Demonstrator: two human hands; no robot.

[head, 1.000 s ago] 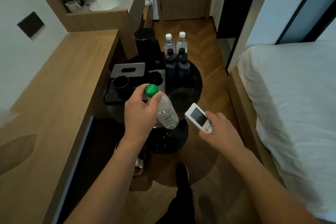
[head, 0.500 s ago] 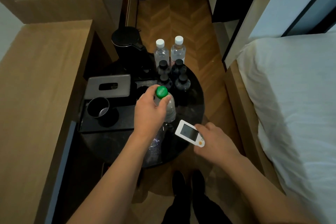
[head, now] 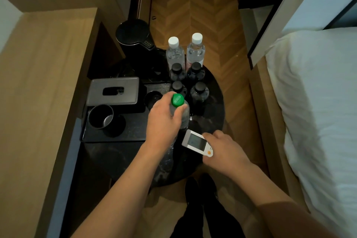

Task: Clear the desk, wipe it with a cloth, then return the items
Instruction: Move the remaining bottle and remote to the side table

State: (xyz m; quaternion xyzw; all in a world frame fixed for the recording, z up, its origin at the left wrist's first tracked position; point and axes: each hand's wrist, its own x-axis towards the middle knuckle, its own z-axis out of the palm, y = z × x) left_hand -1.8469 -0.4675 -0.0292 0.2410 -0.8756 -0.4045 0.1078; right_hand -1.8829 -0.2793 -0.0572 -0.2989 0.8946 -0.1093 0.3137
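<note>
Nearest the camera, the right hand [head: 225, 150] curls its fingers round a small white handheld device with a grey screen and an orange button [head: 197, 143], holding it at the near right edge of the round black table [head: 214, 121]. Just left of it, the left hand [head: 163, 123] wraps thumb and fingers round the neck of a clear plastic bottle with a green cap [head: 178, 111], which stands upright on the table, its lower body hidden behind the wrist. Left of the hands lies a flat black tray [head: 133, 131] carrying a dark metal cup [head: 100, 116] and, further back, a grey rectangular tissue box with a slot in its lid [head: 114, 91]. Beyond the green-capped bottle stand four dark bottles with black caps [head: 199, 92] in a close square, and behind them two clear bottles with white caps [head: 195, 50] side by side at the far edge. A black electric kettle [head: 135, 38] sits to their left. The long wooden desk [head: 42, 83] runs along the left, and a white bed [head: 318, 102] fills the right.
</note>
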